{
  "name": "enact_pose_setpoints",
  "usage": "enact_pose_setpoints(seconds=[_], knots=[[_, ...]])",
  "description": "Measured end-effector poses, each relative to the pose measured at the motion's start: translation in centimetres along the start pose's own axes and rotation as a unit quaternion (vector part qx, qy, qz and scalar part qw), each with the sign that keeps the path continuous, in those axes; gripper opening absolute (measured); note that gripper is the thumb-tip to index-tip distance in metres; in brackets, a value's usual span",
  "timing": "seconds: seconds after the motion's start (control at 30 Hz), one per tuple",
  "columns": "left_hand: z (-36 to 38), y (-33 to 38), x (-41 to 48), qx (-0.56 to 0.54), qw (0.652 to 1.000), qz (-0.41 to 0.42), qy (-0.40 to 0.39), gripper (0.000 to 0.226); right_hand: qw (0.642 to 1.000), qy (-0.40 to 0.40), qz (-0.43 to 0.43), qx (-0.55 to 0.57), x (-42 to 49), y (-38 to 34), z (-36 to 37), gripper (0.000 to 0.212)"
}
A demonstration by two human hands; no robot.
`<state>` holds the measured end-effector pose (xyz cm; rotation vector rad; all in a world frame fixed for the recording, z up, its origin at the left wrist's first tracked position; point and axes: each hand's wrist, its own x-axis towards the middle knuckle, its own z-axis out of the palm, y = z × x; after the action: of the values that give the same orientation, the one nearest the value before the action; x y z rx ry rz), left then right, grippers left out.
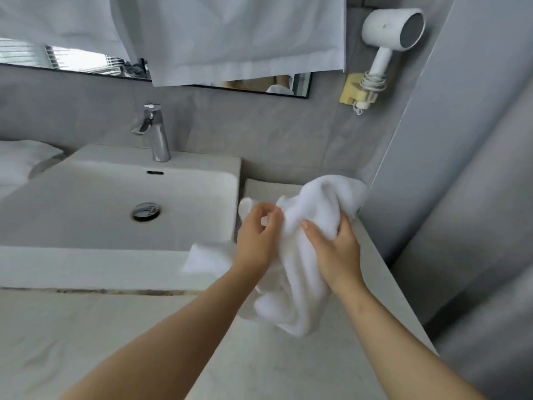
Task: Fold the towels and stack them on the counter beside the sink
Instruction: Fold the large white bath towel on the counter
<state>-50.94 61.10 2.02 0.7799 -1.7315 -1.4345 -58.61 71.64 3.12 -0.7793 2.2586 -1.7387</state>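
A crumpled white towel hangs bunched above the counter, to the right of the sink. My left hand pinches a part of it near its upper left edge. My right hand grips a thick fold on its right side. One loose corner of the towel sticks out to the left over the sink's front rim. More white cloth lies at the far left beside the sink.
A chrome faucet stands behind the basin. A white cloth covers most of the mirror. A white hair dryer hangs on the wall at the upper right. A grey wall bounds the counter on the right.
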Motion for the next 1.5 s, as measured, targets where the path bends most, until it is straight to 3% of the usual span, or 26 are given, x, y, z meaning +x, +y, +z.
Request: enact_pose_setpoints(seconds=[0.13, 0.23, 0.5, 0.63, 0.7, 0.83, 0.93, 1.0, 1.1, 1.17, 1.3, 1.4, 1.5], knots=[[1.0, -4.7, 0.1, 0.132, 0.983, -0.103, -0.079, 0.029, 0.978, -0.078, 0.102, -0.165, 0.0, 4.7, 0.1, 0.069], [1.9, -7.2, 0.4, 0.164, 0.964, -0.165, -0.128, 0.034, 0.957, -0.099, 0.139, -0.233, -0.2, 6.8, 0.4, 0.07], [3.9, -10.5, 4.6, 0.201, 0.932, -0.257, -0.161, 0.041, 0.951, -0.095, 0.182, -0.232, 1.9, 8.7, 1.2, 0.059], [2.9, -12.2, 5.4, 0.357, 0.897, -0.217, -0.146, 0.046, 0.948, -0.103, 0.201, -0.224, 3.2, 9.3, 2.2, 0.056], [2.2, -13.1, 5.2, 0.367, 0.892, -0.225, -0.14, 0.047, 0.945, -0.106, 0.204, -0.232, 3.5, 9.4, 2.6, 0.055], [2.4, -13.9, 5.8, 0.283, 0.914, -0.251, -0.15, 0.066, 0.943, -0.098, 0.215, -0.235, 3.9, 9.9, 2.6, 0.055], [2.6, -13.4, 6.2, 0.189, 0.936, -0.278, -0.102, 0.07, 0.948, -0.099, 0.208, -0.221, 4.2, 10.3, 2.4, 0.053], [2.5, -13.5, 5.8, 0.156, 0.934, -0.317, -0.055, 0.07, 0.956, -0.1, 0.194, -0.195, 4.2, 10.3, 2.3, 0.049], [2.6, -13.4, 5.2, 0.052, 0.907, -0.414, -0.061, 0.045, 0.962, -0.102, 0.18, -0.176, 4.1, 10.2, 2.1, 0.047], [2.9, -12.2, 5.2, 0.001, 0.896, -0.435, -0.089, 0.029, 0.966, -0.104, 0.197, -0.131, 4.3, 10.2, 1.7, 0.046], [3.6, -9.2, 6.2, -0.037, 0.92, -0.381, -0.083, 0.016, 0.971, -0.067, 0.231, 0.012, 5.3, 9.9, -0.3, 0.041], [3.9, -6.1, 6.7, -0.16, 0.937, -0.296, -0.092, 0.017, 0.949, -0.033, 0.281, 0.137, 6.9, 10.1, -2.3, 0.045], [3.5, -4.0, 7.9, -0.169, 0.951, -0.25, -0.067, 0.018, 0.925, -0.044, 0.289, 0.242, 8.6, 10.1, -4.5, 0.048]])
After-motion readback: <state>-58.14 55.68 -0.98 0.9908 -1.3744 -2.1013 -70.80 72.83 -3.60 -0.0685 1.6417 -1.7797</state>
